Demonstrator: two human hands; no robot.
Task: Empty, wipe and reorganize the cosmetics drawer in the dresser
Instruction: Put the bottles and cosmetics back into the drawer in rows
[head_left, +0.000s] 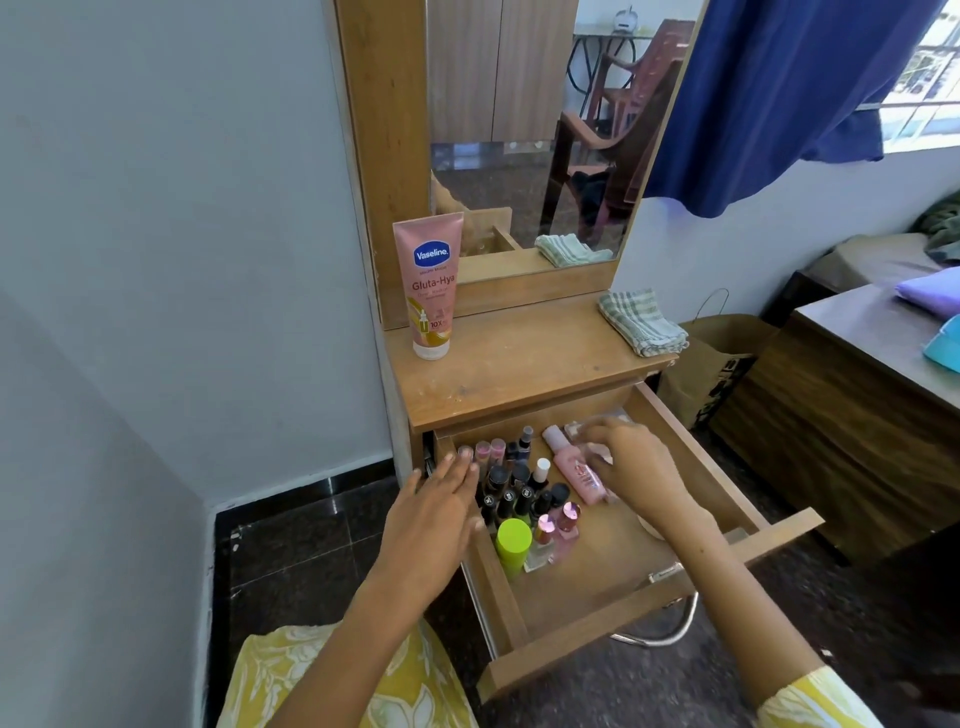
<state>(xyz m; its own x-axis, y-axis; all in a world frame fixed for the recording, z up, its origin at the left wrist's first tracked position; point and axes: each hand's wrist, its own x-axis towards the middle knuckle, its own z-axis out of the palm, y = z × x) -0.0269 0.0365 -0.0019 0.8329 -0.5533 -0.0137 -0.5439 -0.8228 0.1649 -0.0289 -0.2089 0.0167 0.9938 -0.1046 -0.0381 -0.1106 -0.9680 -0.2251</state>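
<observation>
The wooden dresser drawer (587, 613) stands pulled out and holds several cosmetics: dark nail polish bottles (511, 493), a lime-green capped bottle (513, 543), two pink-capped bottles (558, 522) and a pink bottle (576, 470) lying on its side. My right hand (636, 467) is inside the drawer over the pink bottle, fingers curled; whether it grips the bottle is hidden. My left hand (434, 512) hovers flat, fingers straight, above the drawer's left wall. A pink Vaseline tube (430, 286) stands upright on the dresser top (519, 358).
A folded striped cloth (641, 322) lies at the dresser top's right corner, below the mirror (535, 130). A brown paper bag (711, 369) sits on the floor to the right, beside a dark wooden desk (852, 415). A blue curtain (779, 93) hangs above.
</observation>
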